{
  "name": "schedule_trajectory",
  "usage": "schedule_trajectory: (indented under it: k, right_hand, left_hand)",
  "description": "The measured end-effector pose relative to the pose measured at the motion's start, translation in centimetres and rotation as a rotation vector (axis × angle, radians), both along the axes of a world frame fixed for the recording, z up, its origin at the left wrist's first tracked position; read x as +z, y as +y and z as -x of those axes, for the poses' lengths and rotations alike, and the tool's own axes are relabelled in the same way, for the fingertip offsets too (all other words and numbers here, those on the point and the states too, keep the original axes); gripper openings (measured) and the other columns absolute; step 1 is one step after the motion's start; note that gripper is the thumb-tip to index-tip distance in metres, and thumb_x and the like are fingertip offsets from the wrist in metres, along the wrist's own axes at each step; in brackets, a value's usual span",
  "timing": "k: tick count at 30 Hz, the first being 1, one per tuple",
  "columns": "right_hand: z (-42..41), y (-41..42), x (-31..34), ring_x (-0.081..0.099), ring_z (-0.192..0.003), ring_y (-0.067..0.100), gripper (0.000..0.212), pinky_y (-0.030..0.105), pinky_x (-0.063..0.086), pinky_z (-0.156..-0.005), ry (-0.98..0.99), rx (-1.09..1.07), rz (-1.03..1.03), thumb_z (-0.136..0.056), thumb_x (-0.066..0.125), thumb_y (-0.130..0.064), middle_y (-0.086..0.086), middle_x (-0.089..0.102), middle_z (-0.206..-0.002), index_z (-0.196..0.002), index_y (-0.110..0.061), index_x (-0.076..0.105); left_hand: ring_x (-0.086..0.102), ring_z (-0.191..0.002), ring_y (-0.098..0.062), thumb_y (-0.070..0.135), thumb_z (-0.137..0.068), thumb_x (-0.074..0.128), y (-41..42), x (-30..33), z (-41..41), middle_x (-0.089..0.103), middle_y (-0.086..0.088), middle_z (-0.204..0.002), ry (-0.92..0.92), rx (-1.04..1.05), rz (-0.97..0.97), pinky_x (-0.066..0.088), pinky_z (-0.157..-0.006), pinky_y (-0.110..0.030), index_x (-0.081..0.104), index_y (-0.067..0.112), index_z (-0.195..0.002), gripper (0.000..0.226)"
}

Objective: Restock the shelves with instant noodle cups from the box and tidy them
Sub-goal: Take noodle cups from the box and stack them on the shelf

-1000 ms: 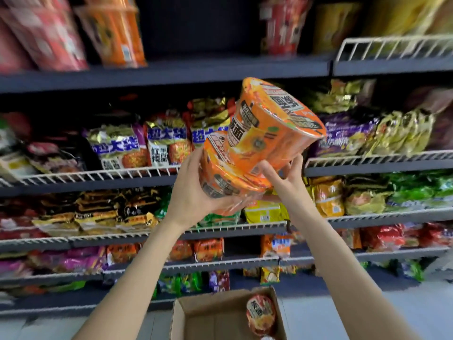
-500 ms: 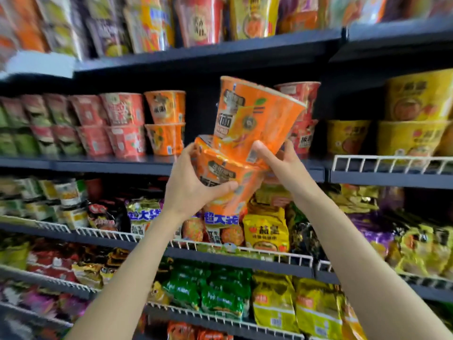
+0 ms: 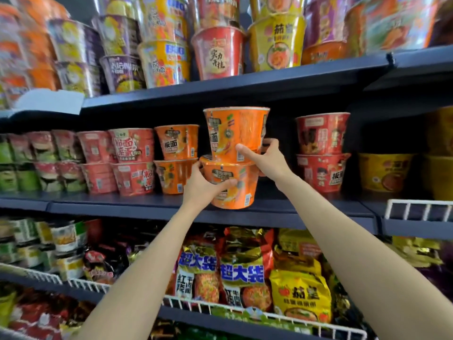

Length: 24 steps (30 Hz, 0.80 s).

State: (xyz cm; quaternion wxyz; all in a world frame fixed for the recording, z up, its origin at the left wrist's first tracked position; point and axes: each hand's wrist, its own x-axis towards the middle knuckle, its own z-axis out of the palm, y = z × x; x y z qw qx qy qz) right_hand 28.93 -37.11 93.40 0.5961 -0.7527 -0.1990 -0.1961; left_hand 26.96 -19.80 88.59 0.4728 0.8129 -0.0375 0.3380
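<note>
Two orange noodle cups are stacked at the front of the dark middle shelf [image 3: 152, 204]. My left hand [image 3: 203, 185] grips the lower orange cup [image 3: 235, 186], thumb across its front. My right hand [image 3: 266, 158] holds the upper orange cup [image 3: 235, 131] near its base, thumb in front and fingers behind. Both cups stand upright, in the gap between a stack of two matching orange cups [image 3: 176, 158] on the left and a stack of red cups [image 3: 322, 153] on the right. Whether the lower cup rests on the shelf I cannot tell.
Red and green cups fill the middle shelf to the left, yellow cups [image 3: 387, 173] to the right. The upper shelf [image 3: 245, 82] holds stacked cups of mixed colours. Below, noodle packets [image 3: 242, 271] stand behind a white wire rail [image 3: 220, 307].
My hands lifted the two orange cups from over the box up to the middle shelf and straightened them. My view tilted upward, so the box is out of sight.
</note>
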Motion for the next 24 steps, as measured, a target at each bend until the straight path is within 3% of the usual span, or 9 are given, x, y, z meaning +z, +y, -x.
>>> schedule_trajectory:
  k: [4,8,11,14,18,21,24]
  right_hand:
    - [-4.4,3.3,-0.1,0.052,-0.117,0.021,0.09,0.043,0.047,-0.098,-0.006,-0.114,0.078,-0.073,0.067,-0.063,0.007,0.048,-0.134,-0.138,-0.01,0.035]
    - [-8.3,6.3,0.0,0.037,-0.13,0.034,0.094,0.05,0.038,-0.105,0.014,-0.232,0.183,-0.076,0.061,-0.067,0.015,0.032,-0.14,-0.143,-0.009,0.03]
    - [-10.2,7.9,-0.1,0.034,-0.131,0.036,0.091,0.052,0.037,-0.105,0.012,-0.289,0.179,-0.08,0.059,-0.063,0.015,0.03,-0.142,-0.144,-0.008,0.024]
    - [-10.5,8.5,-0.4,0.033,-0.133,0.031,0.084,0.048,0.035,-0.107,-0.062,-0.265,0.205,-0.087,0.059,-0.05,0.013,0.029,-0.146,-0.146,-0.006,0.02]
    - [-9.9,8.3,-1.9,0.041,-0.131,0.026,0.083,0.046,0.038,-0.106,-0.067,-0.196,0.24,-0.086,0.063,-0.043,0.008,0.038,-0.144,-0.149,-0.015,0.018]
    - [-7.9,7.7,-3.3,0.038,-0.131,0.025,0.068,0.046,0.036,-0.107,-0.193,-0.226,0.329,-0.088,0.061,-0.029,0.009,0.041,-0.14,-0.145,-0.014,0.028]
    - [-4.3,6.7,-5.1,0.042,-0.128,0.021,0.057,0.036,0.039,-0.103,-0.35,-0.283,0.367,-0.091,0.058,-0.028,0.005,0.045,-0.139,-0.142,-0.017,0.036]
  left_hand:
    - [0.054,-0.12,-0.019,0.063,-0.053,0.079,2.6,-0.3,-4.9,0.056,0.002,-0.131,0.091,0.018,-0.008,0.042,-0.09,-0.029,0.038,0.018,-0.136,0.103]
    - [0.054,-0.119,-0.022,0.06,-0.061,0.077,4.8,-0.3,-9.0,0.056,-0.002,-0.131,0.122,0.003,-0.062,0.042,-0.09,-0.029,0.041,0.016,-0.134,0.093]
    - [0.05,-0.123,-0.025,0.076,-0.055,0.067,6.1,-0.1,-10.9,0.05,-0.003,-0.137,0.166,0.021,-0.183,0.043,-0.101,-0.04,0.04,0.021,-0.138,0.104]
    - [0.053,-0.12,-0.022,0.087,-0.046,0.058,7.1,-0.1,-11.7,0.054,0.001,-0.135,0.143,0.047,-0.214,0.045,-0.099,-0.041,0.045,0.025,-0.135,0.11]
    - [0.055,-0.118,-0.023,0.069,-0.064,0.068,7.7,-0.3,-11.4,0.057,0.0,-0.132,0.124,0.032,-0.18,0.046,-0.096,-0.037,0.045,0.02,-0.136,0.09]
    - [0.052,-0.122,-0.024,0.058,-0.075,0.067,7.9,-0.6,-10.1,0.054,-0.004,-0.136,0.112,0.08,-0.181,0.043,-0.099,-0.038,0.038,0.016,-0.142,0.084]
    - [0.053,-0.119,-0.016,0.043,-0.086,0.062,7.5,-1.7,-6.1,0.059,0.005,-0.127,-0.08,0.111,-0.172,0.042,-0.096,-0.032,0.047,0.02,-0.134,0.055]
